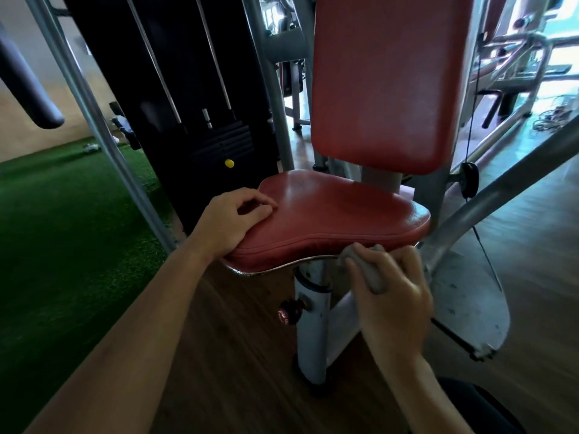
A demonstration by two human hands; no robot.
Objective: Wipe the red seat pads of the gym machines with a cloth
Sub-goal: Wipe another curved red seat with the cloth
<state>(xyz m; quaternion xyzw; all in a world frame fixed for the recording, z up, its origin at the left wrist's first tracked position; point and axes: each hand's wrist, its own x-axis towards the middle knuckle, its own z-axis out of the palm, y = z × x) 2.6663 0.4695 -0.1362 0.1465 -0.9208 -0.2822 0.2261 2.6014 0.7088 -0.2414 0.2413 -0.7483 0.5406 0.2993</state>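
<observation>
Left hand [233,219] resting, right hand [391,299] gripping cloth [374,278]

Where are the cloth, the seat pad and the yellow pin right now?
cloth [374,275], head view, on the exposed middle of the grey wad.
seat pad [338,214], head view, on the middle of its red top face.
yellow pin [229,163], head view, on its round knob.

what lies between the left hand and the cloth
Head view: the front edge of the red seat pad, nothing else, runs from the left hand to the grey cloth in the right hand.
</observation>
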